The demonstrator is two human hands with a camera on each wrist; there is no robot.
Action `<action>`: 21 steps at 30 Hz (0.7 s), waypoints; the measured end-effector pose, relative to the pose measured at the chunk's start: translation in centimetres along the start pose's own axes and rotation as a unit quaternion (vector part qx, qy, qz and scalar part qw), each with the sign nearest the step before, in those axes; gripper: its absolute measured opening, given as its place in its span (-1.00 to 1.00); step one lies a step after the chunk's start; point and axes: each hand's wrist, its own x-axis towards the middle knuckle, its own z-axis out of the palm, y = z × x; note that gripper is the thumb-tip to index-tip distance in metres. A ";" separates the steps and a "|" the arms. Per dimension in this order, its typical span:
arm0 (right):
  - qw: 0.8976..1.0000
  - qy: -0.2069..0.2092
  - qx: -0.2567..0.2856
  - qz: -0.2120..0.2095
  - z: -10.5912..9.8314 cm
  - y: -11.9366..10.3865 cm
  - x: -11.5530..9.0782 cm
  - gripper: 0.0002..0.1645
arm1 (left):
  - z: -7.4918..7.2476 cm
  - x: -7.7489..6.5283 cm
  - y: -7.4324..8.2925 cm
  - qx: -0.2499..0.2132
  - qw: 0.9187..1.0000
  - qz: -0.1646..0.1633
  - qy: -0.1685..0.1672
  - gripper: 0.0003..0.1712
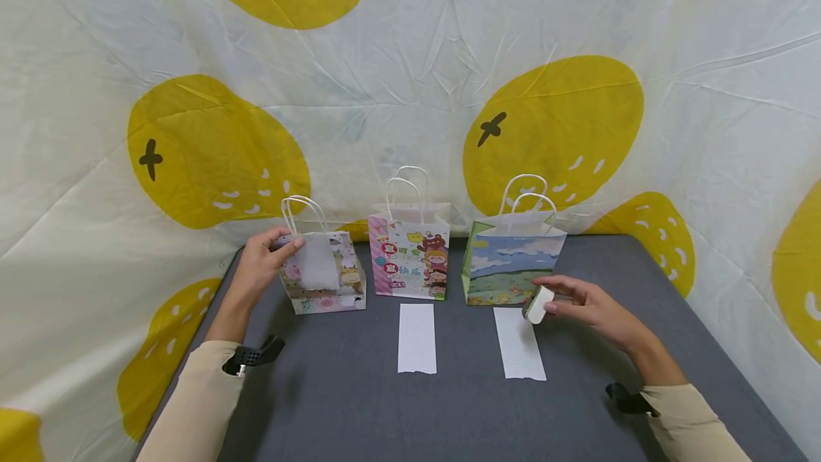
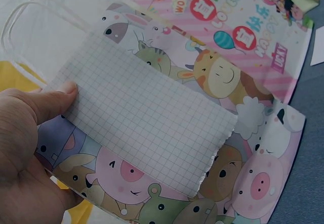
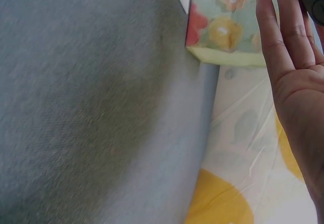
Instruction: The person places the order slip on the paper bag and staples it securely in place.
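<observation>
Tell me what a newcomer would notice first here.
Big yellow lemon-like shapes on the white cloth backdrop, behind the dark grey table, likely come first. Three printed paper bags with white handles stand on that table. The left hand pinches a white gridded paper slip against the leftmost bag; the right hand holds a small white blocky object before the rightmost.

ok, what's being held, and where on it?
Left hand: paper strip and animal-print bag, pinched together near their upper left. Right hand: small white-and-dark object; exact hold point unclear.
</observation>
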 end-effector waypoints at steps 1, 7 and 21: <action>1.000 -0.002 0.003 -0.002 0.1 -0.2 0.1 -0.41 | 0.0 -0.1 0.4 -0.001 1.000 -0.001 0.000 -0.73; 1.000 -0.007 0.020 -0.015 0.6 -1.0 0.9 -0.41 | -0.1 -0.6 1.3 -0.002 1.000 0.009 -0.006 -0.73; 0.999 -0.018 0.036 -0.019 1.9 -2.9 2.2 -0.39 | -0.4 -1.3 2.5 -0.004 1.000 0.022 -0.017 -0.71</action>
